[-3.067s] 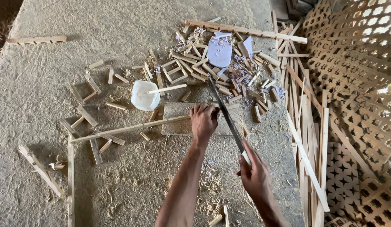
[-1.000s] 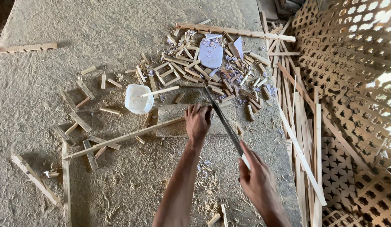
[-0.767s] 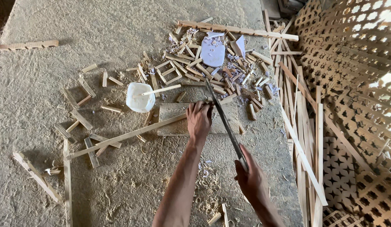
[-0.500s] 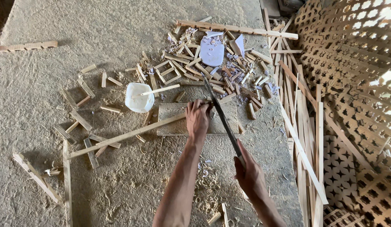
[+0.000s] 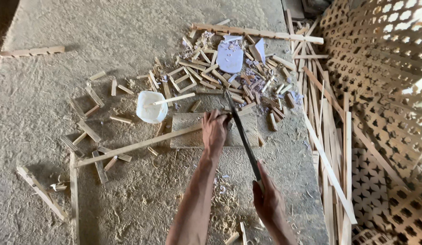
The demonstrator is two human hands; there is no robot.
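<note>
My left hand point(image 5: 214, 129) presses the right end of a long thin wooden strip point(image 5: 138, 145) down on a flat wooden block point(image 5: 188, 131) on the sawdust-covered surface. My right hand point(image 5: 267, 202) grips the handle of a long dark saw blade point(image 5: 240, 129). The blade runs from my right hand up and to the left, crossing the strip just beside my left fingers. The strip stretches away to the lower left.
A white cup point(image 5: 151, 106) with a stick in it stands left of the block. Several short wood offcuts and a pale blue sheet point(image 5: 230, 58) lie beyond. Long slats point(image 5: 331, 149) and woven lattice panels point(image 5: 383, 90) fill the right side.
The saw has slid back and forth along its length across the strip, with my right hand moving to and fro. My left hand has stayed on the strip.
</note>
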